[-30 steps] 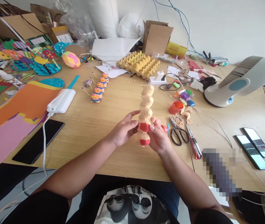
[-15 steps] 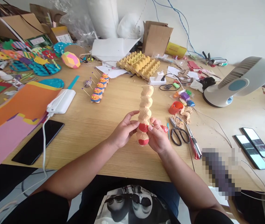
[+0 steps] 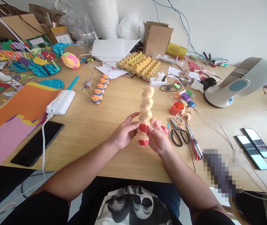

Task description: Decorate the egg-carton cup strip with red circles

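Between my hands, above the table, is a strip of egg carton (image 3: 146, 103), a row of several beige bumps pointing away from me. Red clay covers part of the bump at the near end and part of another one between my thumbs. My left hand (image 3: 126, 130) grips its left edge, thumb on top near the red patch. On the other side my right hand (image 3: 158, 136) holds the right edge, its thumb pressed on the red. Just behind the right hand lies a lump of red clay (image 3: 164, 129), beside a thin blue tool (image 3: 168, 131).
Scissors (image 3: 180, 132), a utility knife (image 3: 195, 145) and a red cup (image 3: 177, 108) lie to the right, with a fan (image 3: 238, 81) beyond. A finished-looking orange and blue caterpillar (image 3: 98, 90) stands back left. Egg trays (image 3: 140, 65) sit behind; a phone (image 3: 38, 142) and power bank (image 3: 61, 102) lie left.
Almost nothing differs. Both hands keep the same grip on the egg carton strip, and the whole view has shifted very slightly.
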`<act>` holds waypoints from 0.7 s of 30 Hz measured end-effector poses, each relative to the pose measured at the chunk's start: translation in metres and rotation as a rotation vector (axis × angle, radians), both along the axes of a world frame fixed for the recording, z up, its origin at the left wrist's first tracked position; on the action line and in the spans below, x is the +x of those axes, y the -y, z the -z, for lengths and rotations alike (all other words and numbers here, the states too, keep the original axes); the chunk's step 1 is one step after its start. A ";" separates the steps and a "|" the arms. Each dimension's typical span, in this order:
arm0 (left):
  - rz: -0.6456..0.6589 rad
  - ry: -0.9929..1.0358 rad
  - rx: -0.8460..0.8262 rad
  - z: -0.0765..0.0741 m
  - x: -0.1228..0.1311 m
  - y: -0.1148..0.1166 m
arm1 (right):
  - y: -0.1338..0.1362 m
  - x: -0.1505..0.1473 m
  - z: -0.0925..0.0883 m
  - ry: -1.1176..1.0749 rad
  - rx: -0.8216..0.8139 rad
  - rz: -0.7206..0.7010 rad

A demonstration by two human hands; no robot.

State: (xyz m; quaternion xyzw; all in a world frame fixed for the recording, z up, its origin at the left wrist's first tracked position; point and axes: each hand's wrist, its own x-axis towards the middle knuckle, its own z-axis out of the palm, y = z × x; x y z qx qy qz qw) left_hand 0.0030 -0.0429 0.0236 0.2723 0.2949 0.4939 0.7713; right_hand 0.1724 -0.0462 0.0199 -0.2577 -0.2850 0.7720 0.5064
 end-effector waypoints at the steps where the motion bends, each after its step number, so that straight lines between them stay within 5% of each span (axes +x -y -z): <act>1: -0.010 0.000 -0.006 0.000 0.000 0.000 | 0.000 0.000 0.000 0.002 0.004 -0.003; 15: -0.131 -0.157 0.111 0.001 0.002 0.005 | 0.000 0.000 0.001 -0.004 -0.013 -0.022; 21: -0.087 -0.103 0.067 -0.004 0.002 0.004 | -0.002 0.002 0.001 -0.005 -0.006 0.015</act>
